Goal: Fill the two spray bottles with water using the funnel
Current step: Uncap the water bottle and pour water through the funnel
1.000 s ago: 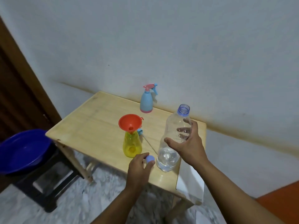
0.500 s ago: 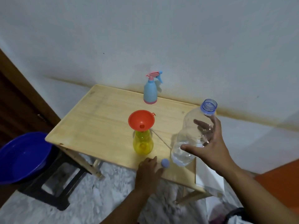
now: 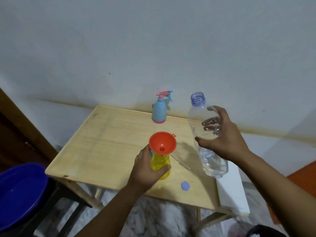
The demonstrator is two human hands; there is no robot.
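Observation:
A yellow spray bottle (image 3: 161,162) stands near the front of the wooden table (image 3: 106,139) with an orange funnel (image 3: 162,145) in its neck. My left hand (image 3: 147,170) is wrapped around the yellow bottle's body. My right hand (image 3: 222,139) holds a clear water bottle (image 3: 205,134) in the air, uncapped, tilted with its mouth up and to the left, some water in its bottom. Its blue cap (image 3: 185,186) lies on the table by the front edge. A blue spray bottle (image 3: 159,111) with a pink trigger head stands at the back by the wall.
A thin spray tube (image 3: 179,161) lies on the table right of the yellow bottle. A blue basin (image 3: 18,190) sits on a dark stool at the lower left. A white sheet (image 3: 232,190) hangs off the table's right front corner. A wall runs behind the table.
My left hand has let go of the blue cap, now lying on the table, and has gripped the yellow bottle. My right hand has lifted the water bottle off the table and tilted it.

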